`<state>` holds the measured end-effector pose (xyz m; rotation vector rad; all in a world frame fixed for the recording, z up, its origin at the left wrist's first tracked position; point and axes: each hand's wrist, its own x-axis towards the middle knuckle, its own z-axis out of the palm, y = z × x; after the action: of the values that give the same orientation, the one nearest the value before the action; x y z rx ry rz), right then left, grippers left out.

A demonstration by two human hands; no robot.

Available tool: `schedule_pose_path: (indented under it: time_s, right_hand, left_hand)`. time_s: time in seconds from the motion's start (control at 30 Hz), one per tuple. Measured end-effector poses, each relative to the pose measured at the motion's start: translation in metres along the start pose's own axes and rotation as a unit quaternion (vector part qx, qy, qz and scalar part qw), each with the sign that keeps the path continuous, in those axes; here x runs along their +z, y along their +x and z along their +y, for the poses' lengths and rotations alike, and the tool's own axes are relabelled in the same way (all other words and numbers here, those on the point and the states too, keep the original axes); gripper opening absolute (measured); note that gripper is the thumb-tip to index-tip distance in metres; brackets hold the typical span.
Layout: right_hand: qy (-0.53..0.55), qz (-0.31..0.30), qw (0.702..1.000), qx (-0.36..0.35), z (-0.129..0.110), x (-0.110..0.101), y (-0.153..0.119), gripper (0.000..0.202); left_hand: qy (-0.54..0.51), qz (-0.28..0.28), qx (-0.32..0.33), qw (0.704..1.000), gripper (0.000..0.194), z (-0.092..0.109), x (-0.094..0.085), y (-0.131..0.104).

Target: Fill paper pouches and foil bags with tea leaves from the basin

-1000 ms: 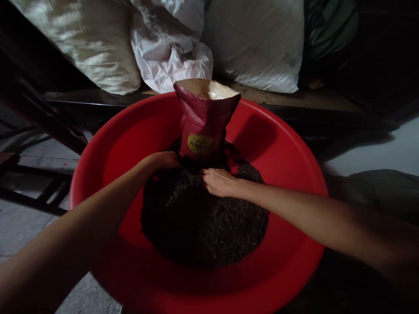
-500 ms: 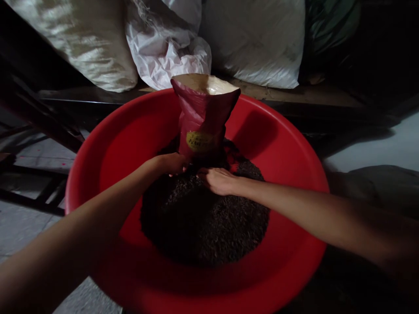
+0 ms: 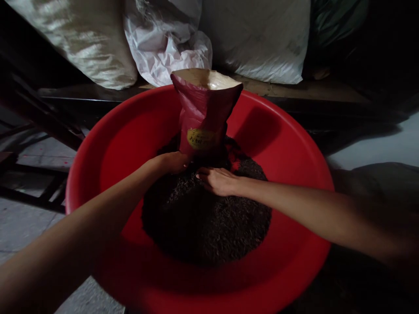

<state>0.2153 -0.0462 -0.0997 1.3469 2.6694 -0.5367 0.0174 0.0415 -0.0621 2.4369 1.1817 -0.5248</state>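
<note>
A large red plastic basin (image 3: 294, 174) holds a wide heap of dark dried leaves that look like loose tea (image 3: 229, 226). Standing upright in it, at the far side of the heap, is a dark red bag (image 3: 206, 109) with a yellow label and an open top. My left hand (image 3: 176, 162) is at the bag's lower left, low over the leaves, its fingers curled and partly hidden in shadow. Palm down on the heap just in front of the bag lies my right hand (image 3: 218, 181), its fingers stretched toward the left hand and touching the leaves.
Behind the basin, several large pale sacks (image 3: 255, 39) rest on a dark wooden ledge (image 3: 321, 93). Dark wooden furniture legs (image 3: 39, 194) stand at the left on a grey tiled floor (image 3: 22, 224). The light is dim.
The view has shifted slightly. My left hand has moved a little closer to the bag's base, its fingers more hidden. The right hand has hardly moved, and the bag still stands upright.
</note>
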Motion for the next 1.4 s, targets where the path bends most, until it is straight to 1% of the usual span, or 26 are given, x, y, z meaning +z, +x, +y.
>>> schedule_pose_path:
  time_s: [0.1, 0.2, 0.27, 0.3, 0.4, 0.5, 0.6, 0.7, 0.8, 0.87, 1.0, 1.1, 1.17, 1.27, 1.4]
  right_hand:
    - [-0.006, -0.007, 1.000, -0.002, -0.001, -0.001, 0.000, 0.029]
    - [-0.002, -0.001, 1.000, -0.014, 0.002, -0.001, 0.004, 0.027]
    - [0.030, 0.029, 0.999, -0.014, 0.004, -0.002, 0.009, 0.024]
    - [0.059, 0.054, 0.997, -0.012, 0.005, -0.002, 0.012, 0.023]
    - [0.178, 0.144, 0.973, 0.020, 0.006, -0.006, 0.017, 0.019]
    - [0.263, 0.213, 0.939, 0.053, 0.005, -0.012, 0.016, 0.013]
    - [0.308, 0.249, 0.917, 0.051, 0.003, -0.017, 0.012, 0.012]
    - [0.333, 0.270, 0.903, 0.037, 0.003, -0.017, 0.011, 0.011]
    - [0.368, 0.286, 0.885, 0.017, 0.003, -0.015, 0.012, 0.012]
    - [0.385, 0.290, 0.876, 0.012, 0.003, -0.016, 0.013, 0.015]
    - [0.377, 0.269, 0.885, 0.043, 0.003, -0.020, 0.016, 0.009]
    - [0.425, 0.233, 0.874, 0.041, 0.005, -0.022, 0.019, 0.009]
    - [0.454, 0.215, 0.864, 0.031, 0.007, -0.021, 0.021, 0.009]
    - [0.467, 0.207, 0.859, 0.018, 0.008, -0.020, 0.021, 0.006]
    - [0.470, 0.198, 0.860, 0.002, 0.007, -0.022, 0.019, 0.004]
  left_hand:
    - [0.027, -0.017, 0.000, 0.999, 0.026, 0.002, -0.001, 0.000]
    - [0.029, -0.025, 0.003, 0.999, 0.027, 0.004, -0.007, -0.004]
    - [0.017, -0.031, 0.006, 0.999, 0.030, 0.005, -0.013, -0.008]
    - [0.009, -0.034, 0.009, 0.999, 0.031, 0.005, -0.016, -0.010]
    - [-0.023, -0.033, 0.025, 0.999, 0.034, 0.004, -0.023, -0.015]
    - [-0.082, -0.015, 0.084, 0.993, 0.029, -0.001, -0.023, -0.014]
    - [-0.149, -0.017, 0.146, 0.978, 0.019, -0.003, -0.021, -0.011]
    - [-0.195, -0.017, 0.162, 0.967, 0.014, -0.002, -0.019, -0.010]
    - [-0.200, 0.001, 0.170, 0.965, 0.013, -0.002, -0.021, -0.011]
    - [-0.180, 0.020, 0.170, 0.969, 0.014, -0.004, -0.023, -0.012]
    - [-0.157, 0.048, 0.171, 0.971, 0.020, -0.010, -0.029, -0.015]
    - [-0.167, 0.048, 0.181, 0.968, 0.025, -0.012, -0.034, -0.018]
    - [-0.180, 0.048, 0.185, 0.965, 0.023, -0.011, -0.036, -0.021]
    - [-0.203, 0.048, 0.203, 0.957, 0.019, -0.006, -0.037, -0.026]
    - [-0.231, 0.030, 0.230, 0.945, 0.014, -0.002, -0.036, -0.030]
